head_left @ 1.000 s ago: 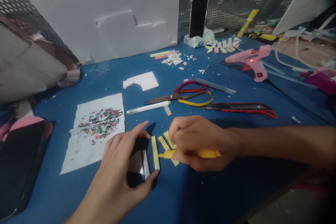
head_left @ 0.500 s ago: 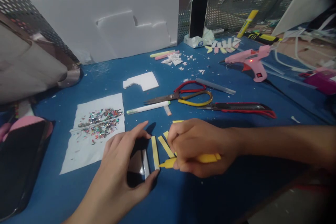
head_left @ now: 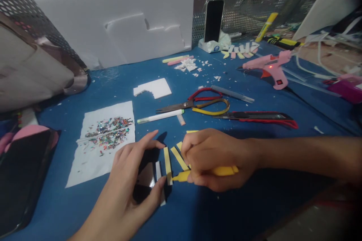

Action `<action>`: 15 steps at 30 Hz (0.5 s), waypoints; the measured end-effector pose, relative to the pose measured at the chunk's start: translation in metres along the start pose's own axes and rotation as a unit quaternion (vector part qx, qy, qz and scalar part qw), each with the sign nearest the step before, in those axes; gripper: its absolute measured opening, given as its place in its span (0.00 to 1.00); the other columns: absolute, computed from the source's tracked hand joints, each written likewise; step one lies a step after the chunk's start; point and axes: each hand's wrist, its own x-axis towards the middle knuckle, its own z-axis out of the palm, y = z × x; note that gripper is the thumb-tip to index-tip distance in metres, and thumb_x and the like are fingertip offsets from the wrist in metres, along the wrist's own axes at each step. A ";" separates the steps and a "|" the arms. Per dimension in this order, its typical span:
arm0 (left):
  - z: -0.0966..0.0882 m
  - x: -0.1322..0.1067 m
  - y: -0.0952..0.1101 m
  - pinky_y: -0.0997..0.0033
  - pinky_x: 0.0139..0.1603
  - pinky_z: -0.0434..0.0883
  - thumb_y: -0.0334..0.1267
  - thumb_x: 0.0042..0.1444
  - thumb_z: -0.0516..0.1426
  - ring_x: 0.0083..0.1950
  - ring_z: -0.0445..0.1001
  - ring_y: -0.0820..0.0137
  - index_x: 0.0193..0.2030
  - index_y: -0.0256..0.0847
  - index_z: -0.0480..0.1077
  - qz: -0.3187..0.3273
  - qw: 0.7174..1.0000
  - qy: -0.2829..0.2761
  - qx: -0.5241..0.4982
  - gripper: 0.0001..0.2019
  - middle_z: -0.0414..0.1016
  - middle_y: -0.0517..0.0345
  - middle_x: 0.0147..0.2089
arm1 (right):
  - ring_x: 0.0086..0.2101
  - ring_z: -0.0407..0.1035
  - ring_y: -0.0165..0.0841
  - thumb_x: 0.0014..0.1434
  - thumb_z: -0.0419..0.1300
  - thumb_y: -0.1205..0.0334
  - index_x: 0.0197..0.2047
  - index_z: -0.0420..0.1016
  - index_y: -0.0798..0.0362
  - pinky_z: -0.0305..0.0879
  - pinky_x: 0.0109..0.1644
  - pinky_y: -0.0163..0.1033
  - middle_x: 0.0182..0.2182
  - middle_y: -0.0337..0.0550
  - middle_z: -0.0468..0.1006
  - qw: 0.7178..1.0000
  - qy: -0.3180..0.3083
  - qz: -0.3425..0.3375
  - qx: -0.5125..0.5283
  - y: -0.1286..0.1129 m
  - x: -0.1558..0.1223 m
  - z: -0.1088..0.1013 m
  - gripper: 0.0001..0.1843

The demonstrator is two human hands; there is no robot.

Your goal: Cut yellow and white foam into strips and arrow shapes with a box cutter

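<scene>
My right hand [head_left: 215, 156] is closed around a yellow highlighter [head_left: 223, 171], its tip touching the near end of a yellow-coloured foam strip [head_left: 167, 160] on the blue table [head_left: 226, 211]. My left hand [head_left: 128, 180] lies over a small dark shiny slab [head_left: 144, 182], thumb and forefinger bracketing it. A white foam strip [head_left: 158, 173] lies along the slab's right edge under my thumb tip. Two more yellow strips [head_left: 178, 157] lie partly under my right hand.
White paper with glitter bits [head_left: 104, 135] lies left. Beyond my hands lie a white pen [head_left: 160, 116], scissors [head_left: 198, 102], a red utility knife [head_left: 260, 116], a pink glue gun [head_left: 268, 66], foam offcuts and an upright phone [head_left: 213, 20]. A dark tablet [head_left: 19, 180] sits far left.
The highlighter tip slid down the yellow strip toward me. My left thumb moved inward, and the white strip and slab shifted slightly nearer.
</scene>
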 end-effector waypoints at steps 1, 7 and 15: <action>0.000 0.000 0.000 0.51 0.59 0.63 0.42 0.61 0.50 0.60 0.60 0.60 0.67 0.56 0.45 0.000 1.000 0.001 -0.003 0.29 0.63 0.58 0.59 | 0.32 0.63 0.27 0.62 0.52 0.66 0.29 0.63 0.53 0.63 0.49 0.35 0.22 0.36 0.67 1.000 -0.003 0.003 0.000 0.000 0.000 0.000 0.09; 0.000 0.000 -0.001 0.53 0.58 0.63 0.41 0.62 0.49 0.58 0.62 0.61 0.66 0.56 0.47 0.004 1.000 0.011 -0.019 0.26 0.63 0.56 0.56 | 0.31 0.63 0.27 0.61 0.53 0.67 0.29 0.62 0.53 0.63 0.49 0.35 0.22 0.36 0.67 1.000 -0.015 0.014 -0.019 0.000 -0.002 0.001 0.08; 0.000 -0.002 -0.002 0.50 0.59 0.63 0.41 0.62 0.49 0.60 0.61 0.60 0.66 0.57 0.46 0.000 1.000 0.008 -0.019 0.27 0.64 0.57 0.57 | 0.32 0.62 0.28 0.58 0.55 0.69 0.32 0.67 0.55 0.65 0.44 0.35 0.22 0.37 0.68 0.999 0.047 0.007 -0.025 0.000 -0.003 0.000 0.03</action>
